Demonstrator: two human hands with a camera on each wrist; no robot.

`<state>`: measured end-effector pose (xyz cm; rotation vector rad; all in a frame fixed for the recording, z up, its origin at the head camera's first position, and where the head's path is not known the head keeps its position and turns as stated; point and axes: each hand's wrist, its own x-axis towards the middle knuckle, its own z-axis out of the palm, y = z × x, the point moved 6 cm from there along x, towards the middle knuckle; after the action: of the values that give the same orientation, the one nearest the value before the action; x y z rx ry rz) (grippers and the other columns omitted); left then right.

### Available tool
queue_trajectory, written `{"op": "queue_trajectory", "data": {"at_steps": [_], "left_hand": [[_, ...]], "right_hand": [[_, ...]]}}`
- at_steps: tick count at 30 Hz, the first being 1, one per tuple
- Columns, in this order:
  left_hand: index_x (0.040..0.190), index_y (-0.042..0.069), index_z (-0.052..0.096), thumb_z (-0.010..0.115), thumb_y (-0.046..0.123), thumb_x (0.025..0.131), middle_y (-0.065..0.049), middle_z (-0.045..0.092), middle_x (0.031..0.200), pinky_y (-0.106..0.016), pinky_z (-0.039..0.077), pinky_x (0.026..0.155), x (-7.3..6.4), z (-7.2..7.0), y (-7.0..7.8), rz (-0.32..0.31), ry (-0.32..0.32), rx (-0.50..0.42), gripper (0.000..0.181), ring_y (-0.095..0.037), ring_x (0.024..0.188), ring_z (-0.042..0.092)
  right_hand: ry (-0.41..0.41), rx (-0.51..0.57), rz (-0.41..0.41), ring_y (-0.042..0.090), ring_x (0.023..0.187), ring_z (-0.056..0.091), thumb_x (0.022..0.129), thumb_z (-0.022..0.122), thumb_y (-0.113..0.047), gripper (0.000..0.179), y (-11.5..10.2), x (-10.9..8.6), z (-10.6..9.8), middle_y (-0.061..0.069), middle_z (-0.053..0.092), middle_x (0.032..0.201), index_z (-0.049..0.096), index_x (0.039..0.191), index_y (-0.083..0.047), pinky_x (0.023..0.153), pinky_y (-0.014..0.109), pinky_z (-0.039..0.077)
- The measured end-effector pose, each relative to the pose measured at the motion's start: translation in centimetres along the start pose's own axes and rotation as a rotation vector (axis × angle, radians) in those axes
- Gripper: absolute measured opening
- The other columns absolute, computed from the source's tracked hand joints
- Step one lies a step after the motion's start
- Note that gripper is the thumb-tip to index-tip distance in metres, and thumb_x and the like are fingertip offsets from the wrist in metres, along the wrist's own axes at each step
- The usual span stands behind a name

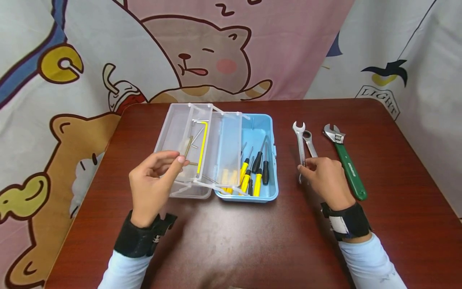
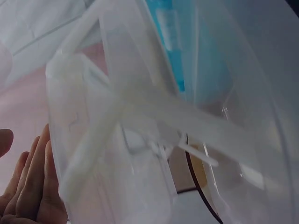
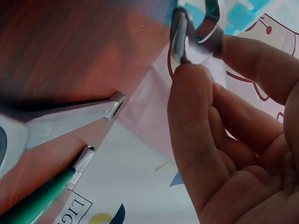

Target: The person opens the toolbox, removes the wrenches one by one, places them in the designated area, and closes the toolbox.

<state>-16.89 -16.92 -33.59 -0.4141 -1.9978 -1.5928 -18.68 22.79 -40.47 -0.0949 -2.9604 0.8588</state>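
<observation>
My left hand (image 1: 153, 182) hovers over the front of a clear tray (image 1: 161, 138), fingers bent in the head view and extended in the left wrist view. A brass-coloured hex key (image 1: 189, 146) shows just beyond its fingertips. No tool shows between thumb and fingers (image 2: 35, 182) in the left wrist view. On the right side of the table, my right hand (image 1: 326, 178) pinches a chrome wrench (image 1: 300, 144) near its lower end. Its shiny curved end (image 3: 180, 35) is between thumb and finger in the right wrist view. A ring-ended wrench (image 1: 309, 142) lies beside it, partly hidden by this hand.
A blue toolbox (image 1: 275, 170) contains several yellow and black screwdrivers (image 1: 258, 178). In its fold-out tray lie a yellow hex key (image 1: 203, 148) and smaller silver keys. To the right lies a green-handled adjustable wrench (image 1: 349, 166). A printed curtain (image 1: 281, 60) hangs behind the table.
</observation>
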Motion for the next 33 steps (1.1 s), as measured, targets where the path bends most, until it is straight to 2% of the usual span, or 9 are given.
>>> {"op": "queue_trajectory", "data": {"at_steps": [3,6,12,21,28,33], "left_hand": [[0.101,-0.006,0.076,0.075,-0.012,0.086,-0.012,0.078,0.084,-0.014,0.050,0.056,-0.2,-0.8,-0.4,-0.013,0.029,0.016,0.017,-0.011,0.072,0.075],[0.102,-0.007,0.076,0.075,-0.012,0.086,-0.008,0.078,0.087,-0.013,0.048,0.056,-0.1,-1.5,-0.6,-0.020,0.047,0.035,0.016,-0.011,0.073,0.075],[0.103,-0.011,0.074,0.074,-0.009,0.088,-0.009,0.078,0.088,-0.016,0.057,0.069,0.2,-2.9,-0.7,-0.026,0.108,0.060,0.015,-0.009,0.073,0.075],[0.103,-0.012,0.074,0.075,-0.005,0.090,0.001,0.078,0.088,-0.015,0.056,0.067,0.8,-4.8,-1.3,-0.034,0.168,0.138,0.015,-0.006,0.072,0.074],[0.104,-0.009,0.076,0.077,0.001,0.091,-0.003,0.079,0.088,-0.016,0.056,0.065,0.9,-5.7,-1.9,-0.050,0.205,0.164,0.016,-0.010,0.072,0.075],[0.106,-0.003,0.078,0.078,0.009,0.093,-0.002,0.079,0.091,-0.016,0.056,0.066,1.0,-6.3,-1.9,-0.077,0.216,0.235,0.018,-0.011,0.074,0.076]], "right_hand": [[-0.036,-0.013,0.024,0.021,0.055,0.052,0.096,0.074,-0.016,0.026,0.5,0.2,0.4,0.008,0.063,0.067,0.074,0.110,0.005,0.047,0.033,0.041],[-0.077,-0.022,0.052,0.021,0.055,0.051,0.097,0.073,-0.016,0.021,1.0,0.4,0.8,0.007,0.060,0.064,0.075,0.105,0.003,0.047,0.033,0.041],[-0.125,-0.041,0.070,0.019,0.053,0.053,0.097,0.071,-0.015,0.021,1.6,0.6,1.3,0.006,0.058,0.063,0.075,0.102,0.005,0.047,0.032,0.042],[-0.127,-0.101,0.027,0.022,0.055,0.050,0.095,0.073,-0.015,0.018,2.0,1.0,1.5,0.004,0.052,0.059,0.076,0.088,0.001,0.048,0.033,0.037],[-0.097,-0.146,0.005,0.027,0.058,0.052,0.093,0.074,-0.015,0.024,2.2,1.4,1.9,0.006,0.054,0.058,0.073,0.071,-0.006,0.048,0.035,0.036],[-0.101,-0.161,0.010,0.027,0.058,0.052,0.093,0.073,-0.015,0.028,2.4,1.5,2.1,0.006,0.054,0.058,0.071,0.066,-0.007,0.049,0.036,0.037]]}}
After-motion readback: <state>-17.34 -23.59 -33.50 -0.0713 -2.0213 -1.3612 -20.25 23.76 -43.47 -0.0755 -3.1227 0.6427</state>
